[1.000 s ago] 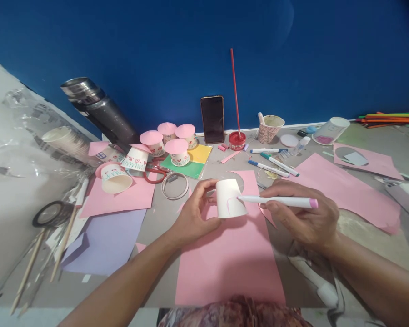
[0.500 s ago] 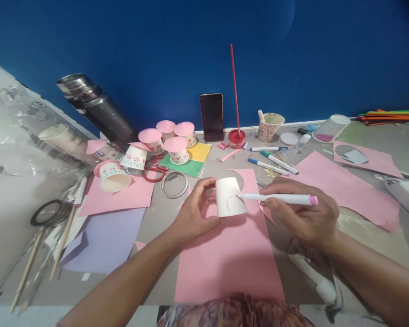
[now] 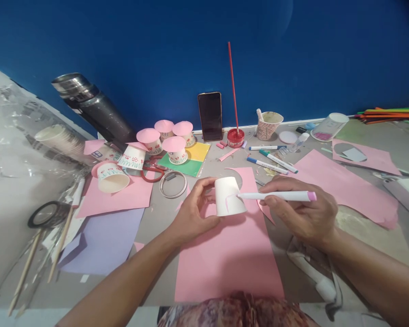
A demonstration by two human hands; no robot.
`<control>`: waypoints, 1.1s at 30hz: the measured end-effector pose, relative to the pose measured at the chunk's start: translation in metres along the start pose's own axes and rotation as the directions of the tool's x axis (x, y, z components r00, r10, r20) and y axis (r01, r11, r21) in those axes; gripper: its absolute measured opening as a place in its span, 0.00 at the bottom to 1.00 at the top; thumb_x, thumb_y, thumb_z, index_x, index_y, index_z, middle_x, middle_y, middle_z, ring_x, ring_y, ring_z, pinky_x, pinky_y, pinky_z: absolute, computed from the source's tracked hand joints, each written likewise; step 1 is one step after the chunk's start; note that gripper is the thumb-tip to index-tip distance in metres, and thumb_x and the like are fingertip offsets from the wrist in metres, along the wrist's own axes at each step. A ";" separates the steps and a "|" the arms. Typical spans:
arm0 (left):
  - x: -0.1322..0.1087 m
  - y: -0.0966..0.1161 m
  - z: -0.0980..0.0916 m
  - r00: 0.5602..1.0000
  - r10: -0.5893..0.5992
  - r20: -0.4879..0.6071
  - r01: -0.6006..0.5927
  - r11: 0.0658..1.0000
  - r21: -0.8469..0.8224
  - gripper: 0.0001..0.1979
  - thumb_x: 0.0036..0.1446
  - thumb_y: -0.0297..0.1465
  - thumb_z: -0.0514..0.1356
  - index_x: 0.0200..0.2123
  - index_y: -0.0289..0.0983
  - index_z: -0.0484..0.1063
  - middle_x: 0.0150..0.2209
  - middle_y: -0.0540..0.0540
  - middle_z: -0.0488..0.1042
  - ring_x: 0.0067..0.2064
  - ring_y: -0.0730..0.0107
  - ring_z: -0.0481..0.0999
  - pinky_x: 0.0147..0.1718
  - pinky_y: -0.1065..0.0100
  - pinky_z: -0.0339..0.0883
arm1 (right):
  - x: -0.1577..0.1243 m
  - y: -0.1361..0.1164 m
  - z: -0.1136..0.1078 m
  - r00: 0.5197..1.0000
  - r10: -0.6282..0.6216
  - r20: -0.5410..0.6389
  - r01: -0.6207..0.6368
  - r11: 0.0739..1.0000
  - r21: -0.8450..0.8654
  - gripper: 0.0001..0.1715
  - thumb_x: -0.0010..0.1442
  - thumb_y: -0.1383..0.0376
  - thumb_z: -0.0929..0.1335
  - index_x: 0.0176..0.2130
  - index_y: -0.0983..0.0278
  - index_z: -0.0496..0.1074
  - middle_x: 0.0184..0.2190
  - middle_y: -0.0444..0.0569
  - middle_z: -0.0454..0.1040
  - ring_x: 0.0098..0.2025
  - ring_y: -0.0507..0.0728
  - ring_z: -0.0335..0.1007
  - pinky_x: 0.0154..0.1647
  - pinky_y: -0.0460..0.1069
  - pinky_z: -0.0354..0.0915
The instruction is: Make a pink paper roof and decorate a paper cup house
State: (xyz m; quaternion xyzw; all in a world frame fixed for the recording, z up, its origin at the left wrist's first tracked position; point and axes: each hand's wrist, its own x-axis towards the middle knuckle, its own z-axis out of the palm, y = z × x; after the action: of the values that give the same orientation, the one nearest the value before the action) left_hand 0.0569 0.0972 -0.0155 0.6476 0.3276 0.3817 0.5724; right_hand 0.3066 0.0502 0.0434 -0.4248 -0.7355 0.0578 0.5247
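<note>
An upside-down white paper cup (image 3: 229, 206) is gripped from its left side by my left hand (image 3: 199, 213), thumb low and fingers behind. On its wall a thin pink-purple line forms a partial arch. My right hand (image 3: 301, 215) pinches a white marker (image 3: 282, 195) with a pink end, and its tip meets the cup's wall at the line. Beneath both hands lies a sheet of pink paper (image 3: 230, 259) with a rounded cut at its top. Decorated cups with pink cone tops (image 3: 148, 136) stand in a group at the back left.
Capped markers (image 3: 267, 166) lie behind my right hand. A phone (image 3: 210, 116) leans on the blue wall beside a red pot (image 3: 235, 138) with a stick. Tape rolls (image 3: 173, 184), red-handled scissors (image 3: 152, 173) and a dark flask (image 3: 102, 111) are at left.
The view has shifted slightly. The marker tip stays against the cup at nearly the same spot, and both hands keep their hold.
</note>
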 end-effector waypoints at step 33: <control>-0.001 0.002 -0.001 0.999 -0.037 -0.011 0.037 0.999 0.002 0.38 0.51 0.29 0.74 0.63 0.47 0.66 0.65 0.40 0.65 0.68 0.47 0.66 0.63 0.51 0.66 | -0.002 0.003 -0.001 1.000 0.029 0.001 -0.029 0.995 0.095 0.09 0.63 0.71 0.70 0.39 0.60 0.81 0.31 0.50 0.86 0.29 0.59 0.83 0.31 0.51 0.77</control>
State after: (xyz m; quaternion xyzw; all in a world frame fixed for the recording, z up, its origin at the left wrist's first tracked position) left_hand 0.0556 0.0965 -0.0136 0.6400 0.3429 0.3744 0.5768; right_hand 0.3093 0.0505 0.0402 -0.4102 -0.7256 0.1001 0.5434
